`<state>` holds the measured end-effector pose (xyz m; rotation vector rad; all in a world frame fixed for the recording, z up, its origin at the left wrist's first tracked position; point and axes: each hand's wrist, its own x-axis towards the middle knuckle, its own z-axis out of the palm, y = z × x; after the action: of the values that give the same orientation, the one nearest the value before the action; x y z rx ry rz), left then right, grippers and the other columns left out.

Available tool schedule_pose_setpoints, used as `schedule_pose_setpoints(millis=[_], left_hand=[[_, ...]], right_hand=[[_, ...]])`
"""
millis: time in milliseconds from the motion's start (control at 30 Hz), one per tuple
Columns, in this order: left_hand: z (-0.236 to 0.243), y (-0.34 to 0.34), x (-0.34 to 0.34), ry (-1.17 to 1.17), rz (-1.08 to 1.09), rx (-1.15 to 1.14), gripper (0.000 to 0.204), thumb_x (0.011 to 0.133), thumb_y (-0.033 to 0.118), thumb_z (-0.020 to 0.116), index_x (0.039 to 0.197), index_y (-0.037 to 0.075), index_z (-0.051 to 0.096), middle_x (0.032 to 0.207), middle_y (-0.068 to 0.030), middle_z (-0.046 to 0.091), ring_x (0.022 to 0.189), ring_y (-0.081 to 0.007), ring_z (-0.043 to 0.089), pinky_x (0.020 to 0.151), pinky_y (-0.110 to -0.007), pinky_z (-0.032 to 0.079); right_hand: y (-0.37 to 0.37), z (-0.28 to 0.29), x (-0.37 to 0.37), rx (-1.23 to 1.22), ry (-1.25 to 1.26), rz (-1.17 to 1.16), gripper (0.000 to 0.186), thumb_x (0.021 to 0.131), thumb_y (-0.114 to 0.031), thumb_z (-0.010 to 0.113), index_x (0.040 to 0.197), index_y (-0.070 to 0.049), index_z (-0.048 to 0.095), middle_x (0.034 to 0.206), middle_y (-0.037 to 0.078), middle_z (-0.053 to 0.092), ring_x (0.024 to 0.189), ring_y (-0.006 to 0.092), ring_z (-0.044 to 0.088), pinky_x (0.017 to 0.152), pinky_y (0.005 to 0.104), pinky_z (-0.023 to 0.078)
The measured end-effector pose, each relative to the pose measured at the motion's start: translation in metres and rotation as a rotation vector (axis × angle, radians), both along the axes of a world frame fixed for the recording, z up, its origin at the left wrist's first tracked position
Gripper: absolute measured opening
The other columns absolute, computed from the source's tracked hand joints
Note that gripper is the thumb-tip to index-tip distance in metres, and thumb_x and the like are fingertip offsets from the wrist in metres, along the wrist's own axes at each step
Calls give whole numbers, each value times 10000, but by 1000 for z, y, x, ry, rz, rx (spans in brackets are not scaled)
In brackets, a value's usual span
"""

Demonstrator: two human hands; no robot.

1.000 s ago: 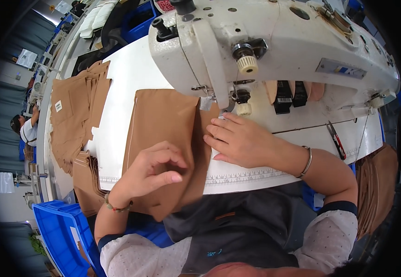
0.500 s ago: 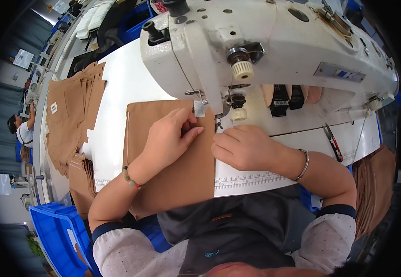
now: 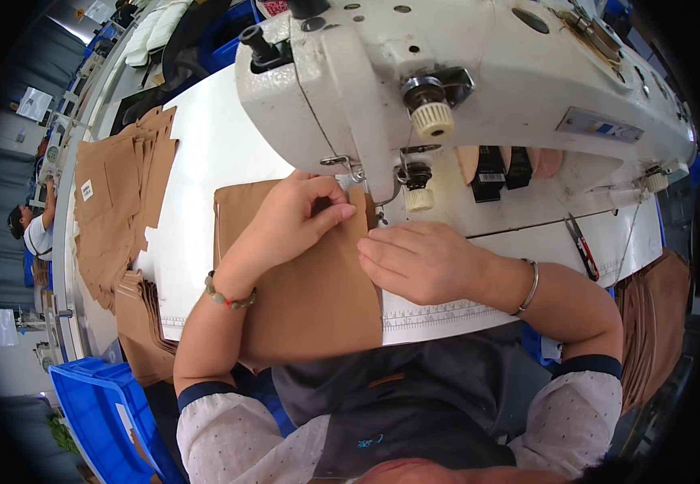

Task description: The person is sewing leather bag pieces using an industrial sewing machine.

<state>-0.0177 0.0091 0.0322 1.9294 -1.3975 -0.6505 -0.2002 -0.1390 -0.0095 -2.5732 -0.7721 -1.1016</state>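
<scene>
**Both hands on the brown fabric at the needle, contact point hidden**

From my remote seat I see the left hand [image 3: 297,222] resting on the brown fabric piece [image 3: 310,298], fingers curled and pinched together near the fabric's far edge; whether they nip a fold of cloth or only press on it I cannot tell, since the knuckles cover the fingertips. The right hand [image 3: 422,262] lies flat just beside it, fingers together and extended toward the left, pressing along the fabric's right edge. The fabric is spread on the white table [image 3: 205,161], running from the table's near edge, where it overhangs toward my lap, up to the foot of the white sewing machine [image 3: 463,73].

The needle and presser foot are hard to make out: the machine head and the left hand's fingers hide most of that spot, so I cannot say whether the fabric sits under the foot. The near end of the fabric is cut off by the dark apron [image 3: 414,411].

To the left, a loose pile of brown cut pieces [image 3: 116,202] lies on the table, well apart from the hands; more hang off its near left edge. A blue bin [image 3: 96,411] is partly cut off lower left. Small snips [image 3: 582,246] lie on the table to the right. A second brown stack [image 3: 656,315] at the right fades into the dark rim.
</scene>
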Motion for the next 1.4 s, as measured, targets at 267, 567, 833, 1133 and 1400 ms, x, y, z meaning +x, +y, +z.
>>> schedule_pose_setpoints(millis=[267, 567, 833, 1133, 1400], left_hand=[[-1, -6, -10, -249, 99, 126, 234, 875, 280, 754, 798, 70, 686, 847, -142, 634, 740, -287, 638, 676, -383, 512], [-7, -6, -10, -255, 119, 53, 251, 867, 288, 761, 782, 64, 688, 878, -141, 641, 740, -285, 648, 671, -386, 511], [-13, -5, -10, -335, 110, 6, 237, 869, 274, 756, 785, 64, 688, 919, -136, 648, 752, -285, 658, 682, -386, 520], [-12, -5, -15, -308, 144, -25, 178, 840, 226, 783, 812, 77, 688, 955, -98, 652, 781, -275, 656, 685, -379, 529], [-15, 12, -31, -874, -148, -308, 292, 734, 125, 689, 1018, 72, 733, 1114, -24, 688, 911, -191, 638, 740, -308, 540]], right_hand=[[3, -6, 1, -51, 5, -9, 175, 690, -137, 641, 818, -18, 635, 894, 94, 666, 802, 211, 644, 650, 297, 532], [0, -4, -6, -45, 122, -6, 186, 733, -112, 660, 884, -3, 645, 963, 134, 687, 919, 252, 696, 755, 342, 590], [0, -2, -1, -47, 91, -6, 137, 715, -113, 644, 804, -20, 596, 886, 115, 647, 877, 237, 673, 726, 319, 566], [-7, 6, 2, -19, 134, 46, 131, 735, -104, 640, 836, -24, 615, 841, 67, 608, 808, 201, 637, 661, 312, 527], [-8, 2, -1, -116, 217, 42, 260, 753, -86, 678, 993, 14, 692, 1008, 139, 710, 928, 264, 708, 804, 354, 597]])
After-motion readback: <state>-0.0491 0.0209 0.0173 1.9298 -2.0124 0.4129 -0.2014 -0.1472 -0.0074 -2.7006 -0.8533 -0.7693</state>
